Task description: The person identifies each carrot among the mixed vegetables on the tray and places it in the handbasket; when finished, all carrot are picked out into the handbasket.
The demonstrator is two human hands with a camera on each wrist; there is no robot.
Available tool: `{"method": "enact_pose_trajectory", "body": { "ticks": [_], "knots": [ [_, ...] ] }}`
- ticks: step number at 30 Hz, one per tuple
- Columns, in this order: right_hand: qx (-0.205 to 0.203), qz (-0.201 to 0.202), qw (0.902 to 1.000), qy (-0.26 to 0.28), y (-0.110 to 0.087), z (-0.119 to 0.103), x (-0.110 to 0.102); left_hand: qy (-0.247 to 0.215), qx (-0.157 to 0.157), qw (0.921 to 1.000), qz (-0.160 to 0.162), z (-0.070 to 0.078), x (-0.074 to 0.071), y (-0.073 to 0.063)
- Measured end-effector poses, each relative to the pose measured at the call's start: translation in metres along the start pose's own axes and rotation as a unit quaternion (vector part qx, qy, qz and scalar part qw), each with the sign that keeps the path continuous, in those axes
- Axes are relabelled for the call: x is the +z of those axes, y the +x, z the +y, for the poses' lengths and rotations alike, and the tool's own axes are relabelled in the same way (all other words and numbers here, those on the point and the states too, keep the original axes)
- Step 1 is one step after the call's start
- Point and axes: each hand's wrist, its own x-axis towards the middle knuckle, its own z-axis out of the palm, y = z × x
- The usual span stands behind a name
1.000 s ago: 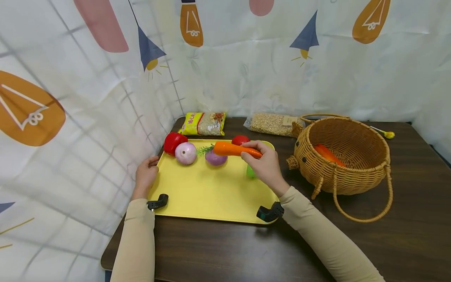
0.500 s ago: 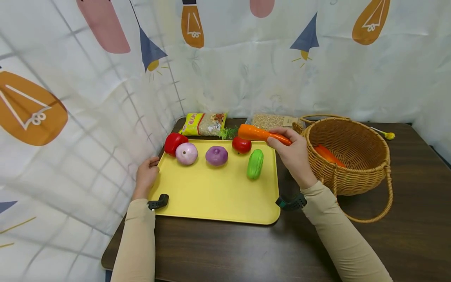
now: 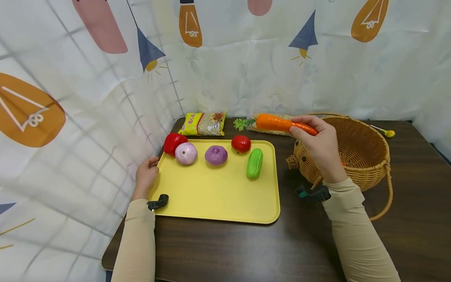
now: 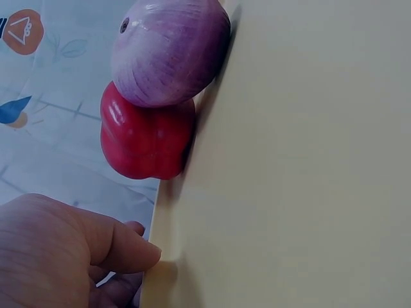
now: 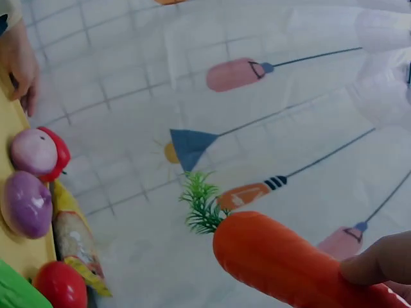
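Note:
My right hand (image 3: pixel 318 147) pinches an orange carrot (image 3: pixel 273 122) by its narrow end, raised in front of the wicker basket (image 3: pixel 366 178). The carrot's green leafy top points left. At the yellow tray's (image 3: pixel 211 199) left side, my left hand (image 3: pixel 146 176) grips the rim, thumb on the inside in the left wrist view. On the tray lie a red bell pepper (image 4: pixel 146 138), a pale purple onion (image 3: pixel 186 153), a darker purple onion (image 3: pixel 216 156), a tomato (image 3: pixel 241 144) and a green cucumber-like vegetable (image 3: pixel 254 163). My right hand hides part of the basket and its contents.
Behind the tray lie a yellow food packet (image 3: pixel 203 123) and a clear bag of grains (image 3: pixel 251 126), partly covered by the carrot. A thin yellow-tipped item (image 3: pixel 389 133) rests behind the basket. Printed curtains (image 3: pixel 239 70) close off the back and left of the dark table (image 3: pixel 225 250).
My right hand has carried the carrot rightward and up from over the tray to the basket's front, uncovering the green vegetable and the tomato. My left hand stays at the tray rim.

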Motion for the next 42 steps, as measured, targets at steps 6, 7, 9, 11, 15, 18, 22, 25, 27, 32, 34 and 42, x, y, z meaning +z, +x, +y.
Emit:
{"method": "enact_pose_trajectory", "body": {
  "ticks": [6,7,9,11,15,18,22,25,27,32,34,42],
  "knots": [
    [0.025,0.017,0.9995,0.014,0.005,-0.006,-0.032,-0.004,-0.006,1.0,-0.004,0.001,-0.001,-0.001],
    [0.027,0.018,0.9994,0.014,0.005,-0.006,-0.036,-0.004,-0.007,1.0,-0.004,0.001,-0.001,-0.001],
    [0.03,0.019,0.999,0.028,0.006,-0.006,-0.044,-0.003,-0.005,1.0,-0.005,0.001,-0.001,-0.001],
    [0.029,0.019,0.9988,0.036,0.006,-0.005,-0.051,-0.002,-0.002,1.0,-0.005,0.0,-0.001,0.0],
    [0.027,0.023,0.9978,0.056,0.007,-0.005,-0.065,-0.001,0.003,1.0,-0.005,0.0,-0.001,0.0],
    [0.021,0.03,0.9963,0.078,0.005,-0.006,-0.075,0.001,0.004,1.0,-0.005,0.0,0.0,0.0],
    [0.009,0.042,0.9929,0.111,0.004,-0.007,-0.086,0.002,0.004,1.0,-0.004,0.001,0.0,0.0],
    [0.003,0.055,0.9899,0.13,0.005,-0.008,-0.093,0.002,0.004,1.0,-0.003,0.001,-0.001,0.0],
    [0.003,0.066,0.9888,0.134,0.005,-0.008,-0.098,0.002,0.004,1.0,-0.003,0.001,-0.001,0.0],
    [0.012,0.085,0.9881,0.127,0.003,-0.009,-0.109,0.0,0.003,1.0,-0.006,0.001,-0.001,-0.001],
    [0.016,0.09,0.9872,0.131,0.002,-0.009,-0.114,0.0,0.003,1.0,-0.006,0.002,-0.001,-0.001],
    [0.011,0.126,0.9839,0.126,-0.002,-0.009,-0.126,-0.004,0.001,1.0,-0.005,0.002,-0.001,-0.002]
  ]
}}
